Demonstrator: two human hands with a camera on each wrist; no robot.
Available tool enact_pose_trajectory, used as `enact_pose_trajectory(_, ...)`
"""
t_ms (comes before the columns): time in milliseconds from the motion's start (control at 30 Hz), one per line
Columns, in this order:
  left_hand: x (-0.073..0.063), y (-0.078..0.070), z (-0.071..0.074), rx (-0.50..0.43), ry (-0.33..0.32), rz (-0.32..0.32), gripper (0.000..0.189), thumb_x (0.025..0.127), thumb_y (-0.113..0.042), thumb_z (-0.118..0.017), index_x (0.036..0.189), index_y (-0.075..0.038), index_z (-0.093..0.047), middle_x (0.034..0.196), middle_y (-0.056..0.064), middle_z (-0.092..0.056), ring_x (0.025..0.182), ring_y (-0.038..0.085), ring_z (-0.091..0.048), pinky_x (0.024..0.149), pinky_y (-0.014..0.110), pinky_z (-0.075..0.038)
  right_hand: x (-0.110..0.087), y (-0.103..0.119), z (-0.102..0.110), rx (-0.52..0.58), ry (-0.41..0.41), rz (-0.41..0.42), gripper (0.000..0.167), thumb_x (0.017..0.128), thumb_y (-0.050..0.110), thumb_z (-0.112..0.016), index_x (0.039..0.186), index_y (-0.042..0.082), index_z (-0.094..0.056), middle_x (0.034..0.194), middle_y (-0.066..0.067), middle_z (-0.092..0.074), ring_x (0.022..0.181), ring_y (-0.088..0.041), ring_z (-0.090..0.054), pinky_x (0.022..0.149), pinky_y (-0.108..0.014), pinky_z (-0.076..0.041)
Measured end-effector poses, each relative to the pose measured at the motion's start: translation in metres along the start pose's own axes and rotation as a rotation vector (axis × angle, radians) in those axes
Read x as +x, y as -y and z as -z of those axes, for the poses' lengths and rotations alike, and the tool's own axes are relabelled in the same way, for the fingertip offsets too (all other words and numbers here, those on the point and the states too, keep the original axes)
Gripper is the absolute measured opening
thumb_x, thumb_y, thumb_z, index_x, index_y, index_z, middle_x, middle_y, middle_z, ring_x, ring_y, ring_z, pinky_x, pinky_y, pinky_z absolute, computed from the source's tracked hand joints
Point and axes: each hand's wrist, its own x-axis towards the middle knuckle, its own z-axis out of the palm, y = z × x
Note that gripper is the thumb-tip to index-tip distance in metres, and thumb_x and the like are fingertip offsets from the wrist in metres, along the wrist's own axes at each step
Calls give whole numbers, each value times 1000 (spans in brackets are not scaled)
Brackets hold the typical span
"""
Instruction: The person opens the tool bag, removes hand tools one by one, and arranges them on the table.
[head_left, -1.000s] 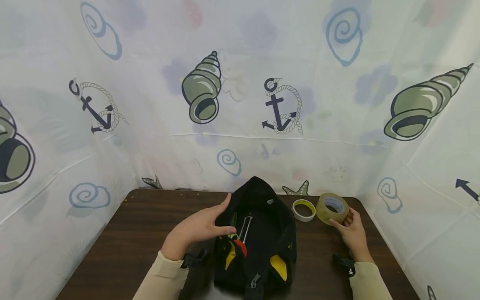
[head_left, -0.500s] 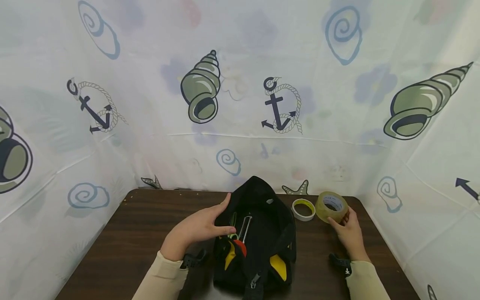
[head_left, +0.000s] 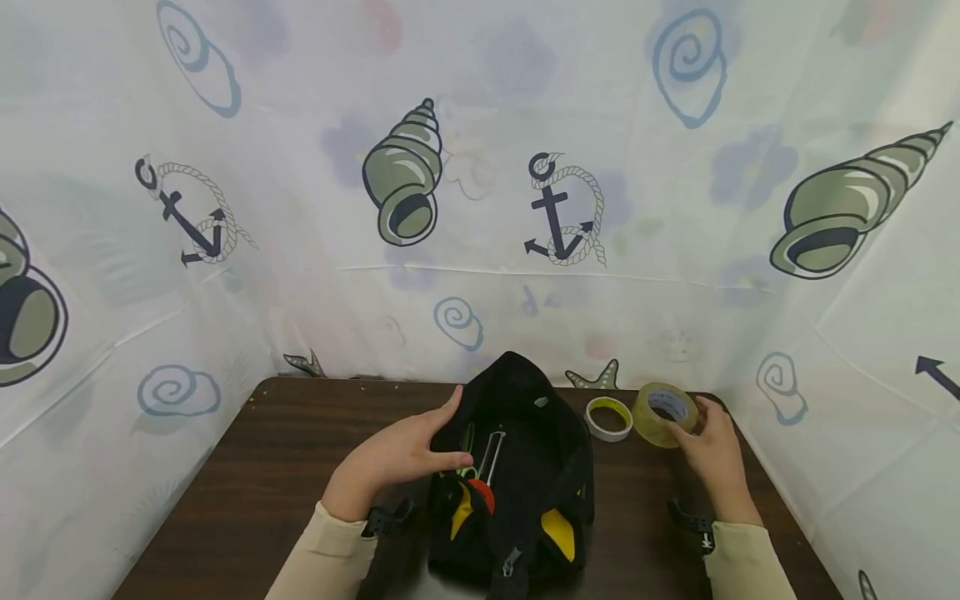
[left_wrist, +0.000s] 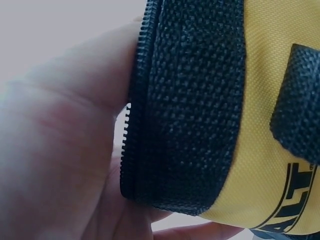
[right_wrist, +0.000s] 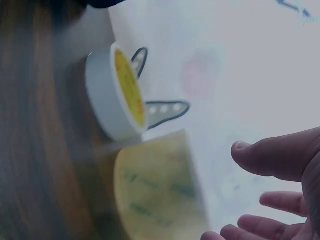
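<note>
My left hand (head_left: 393, 454) grips the left rim of a black and yellow tool bag (head_left: 517, 379), with the thumb on one side of the zipper edge and fingers behind it in the left wrist view. The bag gapes toward me; a slim silver tool (head_left: 491, 457) and something red (head_left: 482, 495) show inside. My right hand (head_left: 718, 454) is beside a wide roll of clear packing tape (head_left: 651, 427), thumb and fingers spread. In the right wrist view a gap separates the hand from the tape roll (right_wrist: 155, 195).
A narrower white tape roll (head_left: 611, 436) with a yellow inside lies between the bag and the packing tape. The dark wooden table (head_left: 247, 500) ends at a white patterned curtain (head_left: 487, 208) at the back and sides.
My right hand has let go of the packing tape roll and drawn back slightly to the right. My left hand keeps its grip on the bag.
</note>
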Motion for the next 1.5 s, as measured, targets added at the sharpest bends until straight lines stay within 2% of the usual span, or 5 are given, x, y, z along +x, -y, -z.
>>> enact_pose_trajectory(200, -1, 1, 1, -3, -8, 5, 114, 94, -73, -72, 176, -35, -3, 180, -4, -25, 163, 28, -39, 129, 59, -39, -10, 32, 9, -6, -33, 119, 77, 104, 21, -76, 162, -11, -36, 155, -39, -43, 142, -60, -50, 106, -67, -55)
enact_pose_trajectory(400, -1, -1, 1, 4, -17, 14, 113, 94, -74, -72, 176, -36, -3, 180, -2, -26, 163, 29, -39, 129, 60, -38, -22, 66, 19, 30, -19, 172, 85, 106, 25, -75, 167, -8, -27, 164, -37, -39, 149, -56, -46, 110, -64, -53)
enact_pose_trajectory(867, -1, -4, 1, 2, -9, -6, 113, 95, -73, -71, 177, -33, -5, 181, -3, -26, 163, 28, -40, 128, 59, -39, -69, 130, 22, 34, -30, 353, 76, 103, 20, -79, 165, 1, -38, 158, -24, -50, 139, -45, -60, 106, -54, -55)
enact_pose_trajectory(1133, 1, -2, -1, 13, -3, -12, 112, 96, -73, -70, 176, -35, -2, 180, -2, -27, 162, 29, -42, 127, 59, -41, -91, 168, 13, 122, 108, 447, 71, 103, 23, -80, 163, 10, -43, 160, -12, -53, 139, -35, -63, 105, -52, -59)
enact_pose_trajectory(1500, 0, 2, 0, -20, 9, 2, 113, 95, -70, -73, 175, -41, 2, 182, -2, -22, 163, 31, -39, 127, 61, -41, -89, 211, -27, 321, 296, 452, 72, 102, 21, -80, 162, 13, -42, 158, -12, -55, 141, -34, -60, 116, -53, -53)
